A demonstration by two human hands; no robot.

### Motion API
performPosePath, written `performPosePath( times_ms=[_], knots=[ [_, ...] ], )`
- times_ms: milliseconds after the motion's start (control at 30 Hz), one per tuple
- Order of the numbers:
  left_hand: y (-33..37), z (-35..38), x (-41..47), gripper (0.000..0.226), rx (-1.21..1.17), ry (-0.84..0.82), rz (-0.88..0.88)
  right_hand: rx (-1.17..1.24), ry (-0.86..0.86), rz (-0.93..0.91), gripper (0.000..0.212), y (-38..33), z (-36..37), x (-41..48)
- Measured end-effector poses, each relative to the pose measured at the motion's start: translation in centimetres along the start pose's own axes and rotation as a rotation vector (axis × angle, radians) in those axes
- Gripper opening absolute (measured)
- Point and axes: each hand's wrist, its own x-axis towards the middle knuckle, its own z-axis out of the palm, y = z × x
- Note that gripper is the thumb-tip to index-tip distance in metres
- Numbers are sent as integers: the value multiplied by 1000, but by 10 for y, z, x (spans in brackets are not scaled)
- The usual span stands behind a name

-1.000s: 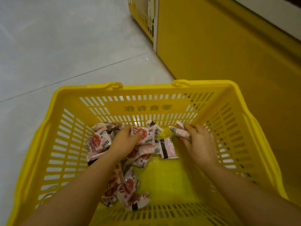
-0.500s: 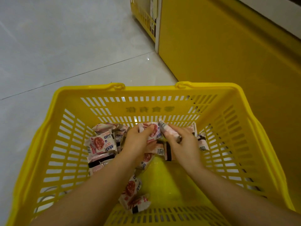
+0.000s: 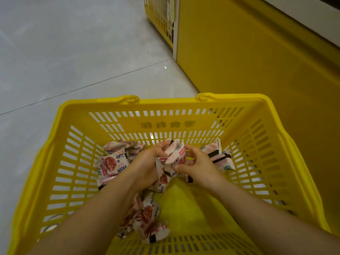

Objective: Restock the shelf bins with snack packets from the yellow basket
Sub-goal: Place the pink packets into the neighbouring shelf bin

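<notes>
The yellow slotted basket (image 3: 165, 107) stands on the floor below me, with several pink-and-white snack packets inside. Both hands are down in it, meeting near the far wall. My left hand (image 3: 147, 164) grips a bunch of snack packets (image 3: 172, 159). My right hand (image 3: 197, 165) holds the same bunch from the right side. Loose packets lie at the left (image 3: 112, 162), at the right wall (image 3: 220, 159) and near the front (image 3: 147, 223), partly hidden under my left forearm.
A yellow shelf unit base (image 3: 257, 61) runs along the right, close to the basket's right side. Another yellow rack (image 3: 161, 21) stands at the top. Pale tiled floor (image 3: 64, 52) spreads to the left and beyond the basket.
My right hand moved left from the basket's right side and joined my left hand. The packets are now gathered into one bunch between both hands, lifted slightly.
</notes>
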Motion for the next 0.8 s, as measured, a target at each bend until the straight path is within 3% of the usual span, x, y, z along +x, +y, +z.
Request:
performPosePath(
  times_ms=[67,100,200,300,367,433,500,667,733,800],
  knots=[
    [6,-5,-6,40,74,-83,-60,-79,15,-27,68,2,5,1],
    [9,-8,-9,35,195,-114,-73,-102,30,-45,66,4,7,1],
    [11,-20,-10,53,710,-91,-11,-215,19,-112,55,6,9,2],
    [12,-27,-12,50,849,-82,-40,-288,-113,-56,49,-1,-8,10],
    [13,-32,-12,45,884,-54,-24,-523,3,-54,47,-4,-34,22],
    [13,-35,-12,39,903,0,32,-1041,223,-82,49,-3,-60,33],
    [16,-33,-12,33,969,13,79,-1391,254,-33,48,5,-73,42],
    [3,-20,-12,49,1408,-132,93,-1658,103,143,61,14,-66,56],
    [-10,-18,-8,55,1615,-175,114,-1719,56,174,53,11,-66,56],
    [-20,-18,-6,42,1730,-221,123,-1751,8,197,37,10,-65,52]
  ],
)
